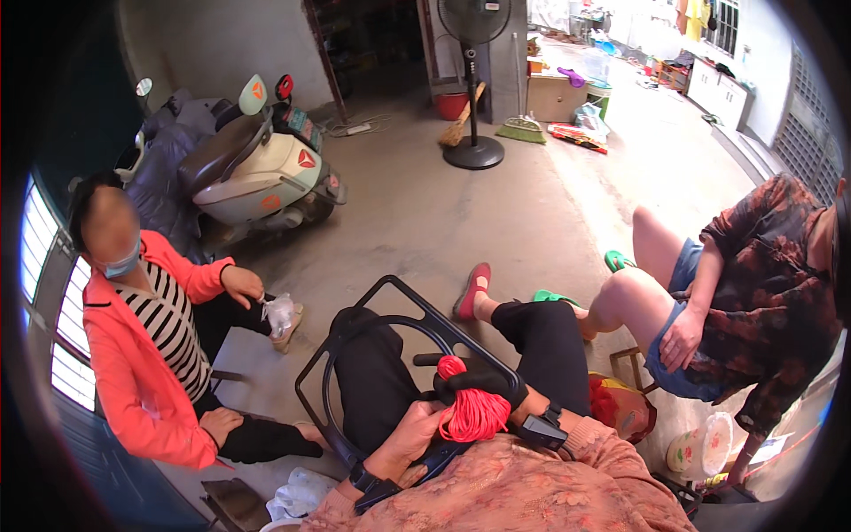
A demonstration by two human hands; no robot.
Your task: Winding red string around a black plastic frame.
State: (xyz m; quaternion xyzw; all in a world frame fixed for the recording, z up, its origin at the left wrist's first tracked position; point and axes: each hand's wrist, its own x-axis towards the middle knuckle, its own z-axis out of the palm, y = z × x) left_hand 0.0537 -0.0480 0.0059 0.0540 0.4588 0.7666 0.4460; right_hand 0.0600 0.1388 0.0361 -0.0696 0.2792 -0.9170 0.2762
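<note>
1. Head view: our dark-covered right hand [480, 379] is curled around a red cord bundle [474, 417].
2. Our left hand [413, 437] is drawn narrow at its left side; we cannot tell whether the fingers pinch a strand.
3. We have the red cord bundle near the right corner of a black frame [461, 335].

Concrete floor [390, 199] is stretching back, sunlight [656, 124] is flooding its far right. Pale wall [208, 44] is flanking dark doorway [372, 53]. Fan [473, 106] is standing near doorway, broom [456, 129] is leaning beside its pole. Scooter [266, 182] is standing at left. Barred window [71, 377] is glowing at left edge. White cabinet [716, 93] is lining far right.
</note>
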